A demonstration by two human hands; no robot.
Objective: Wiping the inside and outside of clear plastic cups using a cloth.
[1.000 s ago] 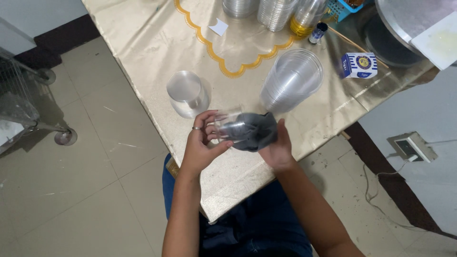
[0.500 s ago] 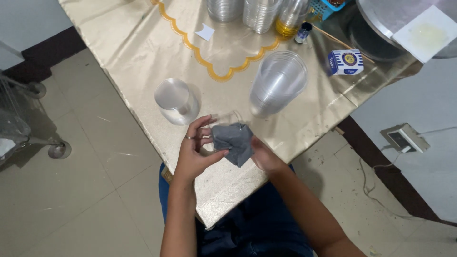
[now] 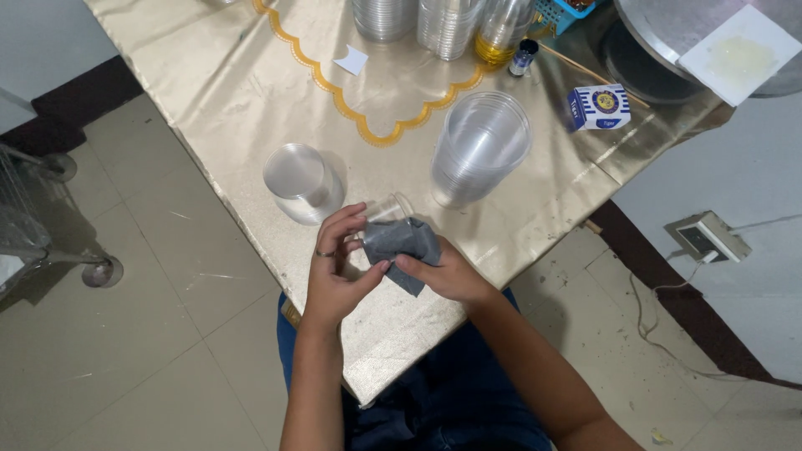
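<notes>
The left hand (image 3: 334, 271) is curled around a clear plastic cup (image 3: 386, 213). Its thumb and fingers touch the cup's side, and there is a ring on one finger. The cup lies tipped over, with its open end pointing away from the person. The right hand (image 3: 443, 276) pinches a gray cloth (image 3: 403, 245) and presses it on the cup. The cloth covers most of the cup, so only the rim end shows. Both hands, the cup and the cloth are just above the near edge of the table (image 3: 251, 100), in front of the person's lap.

The table has a shiny gold cover with an orange wavy line on it. Just past the left hand stands a short stack of clear cups turned upside down (image 3: 301, 182). Just past the right hand leans a taller stack of clear cups (image 3: 480, 146), with its open end up. The two stacks are apart from each other, and the hands are between them and nearer the person.

Farther back there are more stacks of clear cups (image 3: 418, 17) at the far edge of the view. Beside them is a bottle with yellow liquid (image 3: 499, 33) and a small dark bottle (image 3: 524, 57). A thin wooden stick (image 3: 593, 77) lies near a small blue and white box (image 3: 599, 107). A little white paper scrap (image 3: 352, 60) lies on the gold cover. At the far right sits a round metal tray (image 3: 668, 29) with a white sheet on it.

The floor (image 3: 125, 334) has pale tiles.
</notes>
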